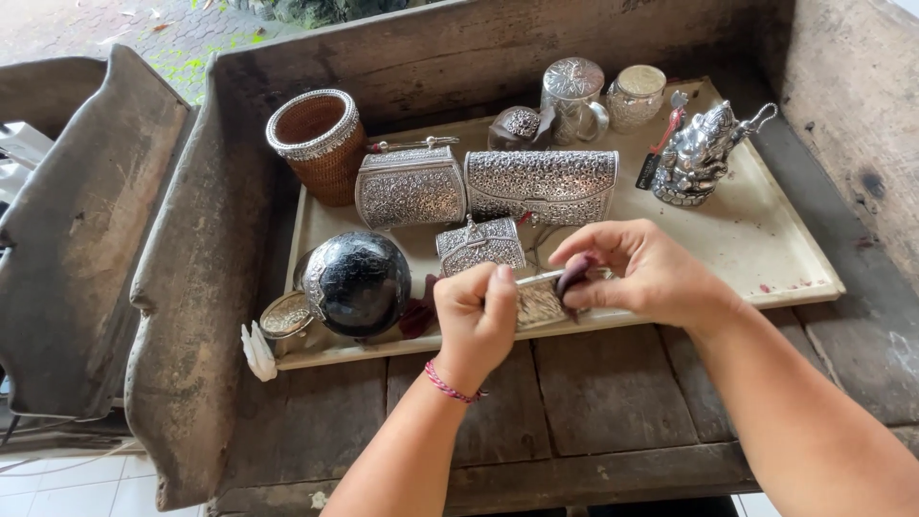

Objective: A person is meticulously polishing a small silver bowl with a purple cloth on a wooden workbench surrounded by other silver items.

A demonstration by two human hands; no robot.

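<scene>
A big wooden table [613, 402] holds a flat cream tray [766, 239] full of shiny silver things. A long silver purse [542, 186] sits at the back, with a round black ball [357, 282] at the front left. Over the tray's front edge, the left hand [476, 321] is squeezed tight on a small silver box [538, 302]. The right hand [643, 273] pinches a dark red cloth [574, 280] against the box.

No pkgs, labels, signs or screens anywhere in view, and nothing printed shows on any surface.
</scene>
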